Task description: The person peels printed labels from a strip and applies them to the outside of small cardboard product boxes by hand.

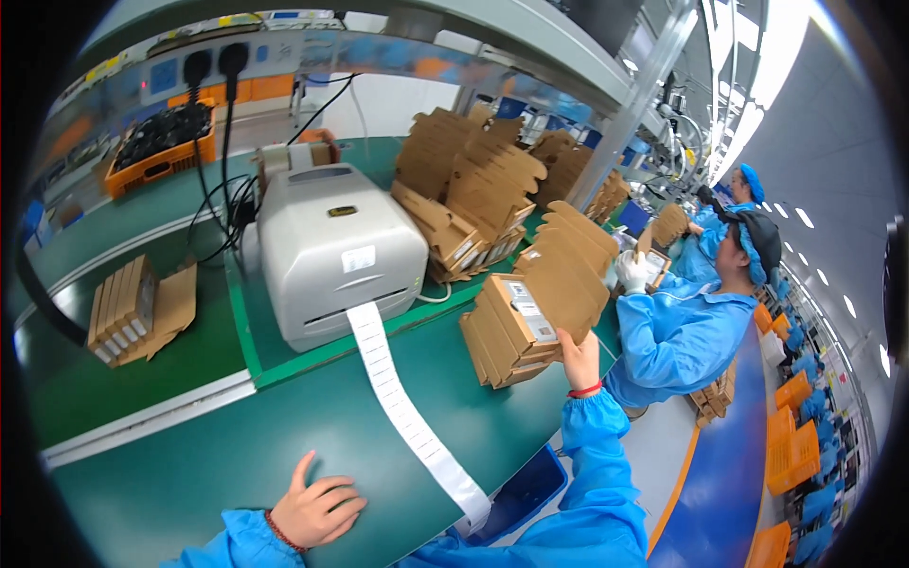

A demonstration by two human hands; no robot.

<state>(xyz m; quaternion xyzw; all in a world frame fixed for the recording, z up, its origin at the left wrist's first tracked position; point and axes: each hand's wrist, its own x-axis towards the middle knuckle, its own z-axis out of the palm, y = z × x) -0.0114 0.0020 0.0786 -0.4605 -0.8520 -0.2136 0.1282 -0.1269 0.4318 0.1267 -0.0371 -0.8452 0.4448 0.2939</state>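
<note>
My left hand [317, 506] lies empty and loosely spread on the desk [213, 464], while my right hand [579, 362] grips the near edge of the open cardboard box [566, 273] at right, seemingly light, stiff but crushable, best held by its sides

Left sleeve [237, 541] and right sleeve [601, 464] were bright blue, loose, creased, cloth softly sheened. Right cuff [585, 404] gathered into puckers. Left hand [320, 505] was bare; dark reddish beaded bracelet [282, 532] circled its wrist. Right hand [579, 360], also bare, had a plain, narrow red band [584, 389] at the wrist.
</note>
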